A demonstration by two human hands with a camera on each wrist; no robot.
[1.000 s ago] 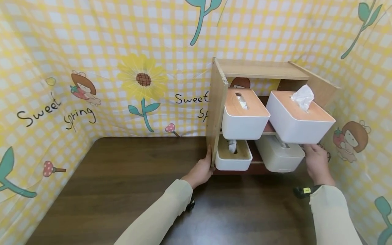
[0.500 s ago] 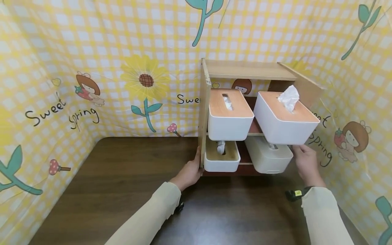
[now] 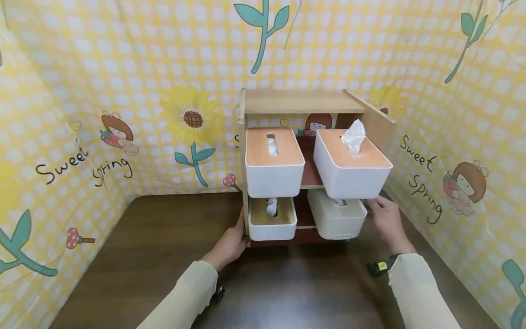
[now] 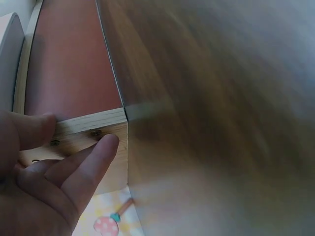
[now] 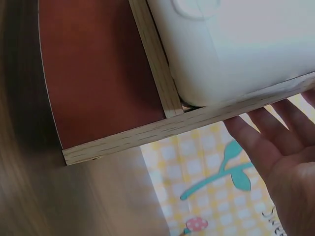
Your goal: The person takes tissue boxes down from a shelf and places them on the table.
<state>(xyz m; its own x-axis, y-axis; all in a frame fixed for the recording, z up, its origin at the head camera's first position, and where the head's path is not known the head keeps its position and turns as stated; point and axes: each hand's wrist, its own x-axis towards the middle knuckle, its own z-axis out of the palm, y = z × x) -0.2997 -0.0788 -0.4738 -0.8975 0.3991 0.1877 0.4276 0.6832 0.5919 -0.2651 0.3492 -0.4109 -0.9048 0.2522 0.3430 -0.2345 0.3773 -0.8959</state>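
Note:
A small two-tier wooden shelf (image 3: 302, 100) stands on the dark table, holding several tissue boxes. On its upper level are a left white box with a wooden lid (image 3: 274, 181) and a right one (image 3: 355, 183) with tissue sticking up. Below sit a shallow white box (image 3: 273, 233) and an off-white plastic box (image 3: 342, 224). My left hand (image 3: 230, 242) pinches the left side panel low down, thumb at its front edge (image 4: 91, 122) and fingers along the outer face. My right hand (image 3: 387, 219) touches the right panel's outer face with extended fingers (image 5: 253, 140).
Dark wood-grain table (image 3: 164, 233) extends left and in front of the shelf. A yellow checked cloth (image 3: 185, 50) with printed flowers and figures hangs behind and along both sides. All the boxes jut out past the shelf's front.
The shelf and its boxes have slid left across the table, away from the right-hand cloth. Both hands have travelled with it, keeping their places on its sides.

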